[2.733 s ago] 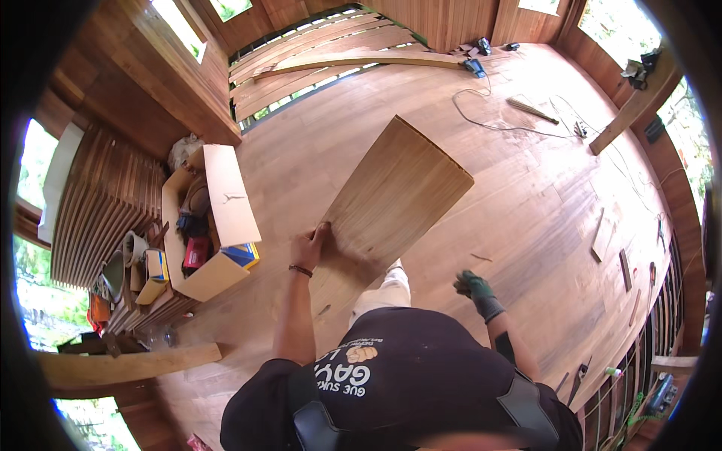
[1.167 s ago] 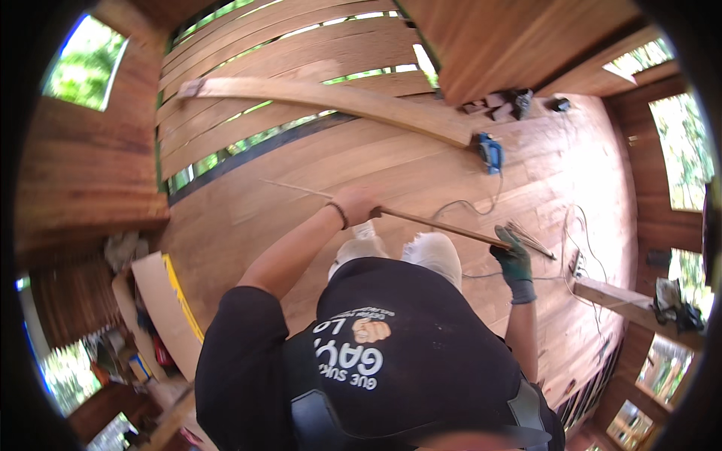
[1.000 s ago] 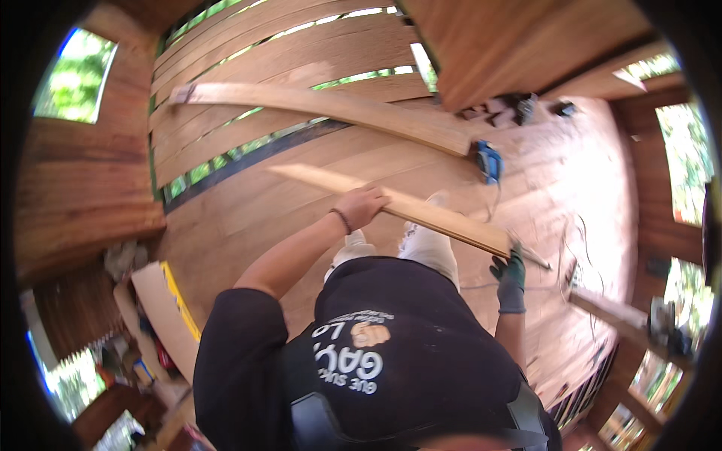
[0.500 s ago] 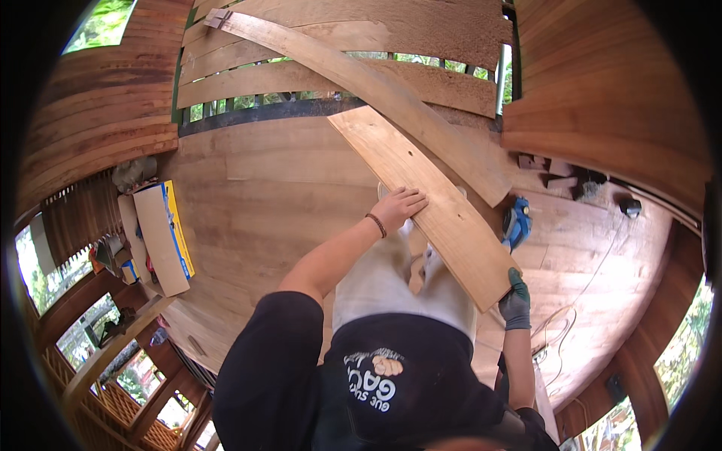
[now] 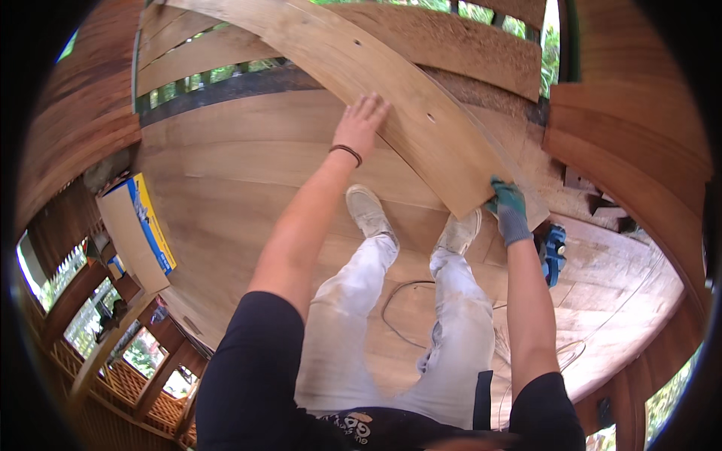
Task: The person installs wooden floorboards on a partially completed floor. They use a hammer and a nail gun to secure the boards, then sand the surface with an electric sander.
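A long pale-brown wooden plank (image 5: 406, 98) with a few dark knots slants from the far left down to the right before me. My left hand (image 5: 363, 120), bare with a cord bracelet on the wrist, lies at the plank's near edge. Its fingers are stretched out and slightly spread over the top face, and its thumb is hidden. At the plank's near right end, my right hand (image 5: 509, 204) wears a green-grey glove, its fingers closed round the corner. A second plank (image 5: 532, 207) lies largely covered beneath or behind the first.
A blue power tool (image 5: 553, 254) sits on the board floor (image 5: 248, 173) right of my gloved hand. A cable (image 5: 387, 312) curls between my feet. Wood offcuts (image 5: 605, 210) lie by the right wall. A cardboard box (image 5: 135, 233) stands at left. Slats with gaps are at the far side.
The plank has moved away from my body toward the far side, over the second plank. Both arms have stretched forward, and my feet now show below the plank.
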`<state>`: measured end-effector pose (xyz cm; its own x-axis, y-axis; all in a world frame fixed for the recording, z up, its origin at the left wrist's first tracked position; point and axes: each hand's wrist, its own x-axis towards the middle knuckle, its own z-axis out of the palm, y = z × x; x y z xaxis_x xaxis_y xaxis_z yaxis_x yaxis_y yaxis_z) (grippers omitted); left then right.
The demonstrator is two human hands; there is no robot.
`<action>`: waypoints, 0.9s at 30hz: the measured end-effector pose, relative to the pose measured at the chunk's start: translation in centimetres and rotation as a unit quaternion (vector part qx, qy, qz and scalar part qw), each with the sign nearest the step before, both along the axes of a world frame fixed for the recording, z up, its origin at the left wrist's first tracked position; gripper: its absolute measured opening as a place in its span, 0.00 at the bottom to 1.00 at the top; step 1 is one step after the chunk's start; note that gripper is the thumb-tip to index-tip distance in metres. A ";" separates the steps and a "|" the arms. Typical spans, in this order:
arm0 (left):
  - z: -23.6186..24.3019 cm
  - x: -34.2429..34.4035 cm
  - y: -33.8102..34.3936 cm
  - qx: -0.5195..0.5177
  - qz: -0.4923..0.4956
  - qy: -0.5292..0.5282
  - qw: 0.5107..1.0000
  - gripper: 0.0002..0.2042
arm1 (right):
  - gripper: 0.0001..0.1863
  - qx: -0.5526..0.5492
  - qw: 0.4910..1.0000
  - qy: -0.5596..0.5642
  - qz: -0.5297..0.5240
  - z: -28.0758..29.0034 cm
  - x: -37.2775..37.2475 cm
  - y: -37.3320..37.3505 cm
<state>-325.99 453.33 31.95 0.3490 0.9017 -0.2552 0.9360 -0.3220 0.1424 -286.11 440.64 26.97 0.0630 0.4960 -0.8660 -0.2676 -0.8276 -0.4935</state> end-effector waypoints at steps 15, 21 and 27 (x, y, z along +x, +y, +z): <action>-18.5 5.8 10.8 0.194 0.110 -0.015 0.975 0.39 | 0.38 0.038 0.869 -0.493 0.006 -7.5 25.2 -23.4; -17.5 5.9 9.5 0.184 0.109 0.005 0.977 0.39 | 0.33 0.113 0.961 -0.162 -0.195 -10.4 29.3 -27.6; -17.2 4.1 10.2 0.155 0.129 -0.021 0.979 0.39 | 0.35 0.070 0.955 -0.270 -0.104 -9.5 26.1 -28.4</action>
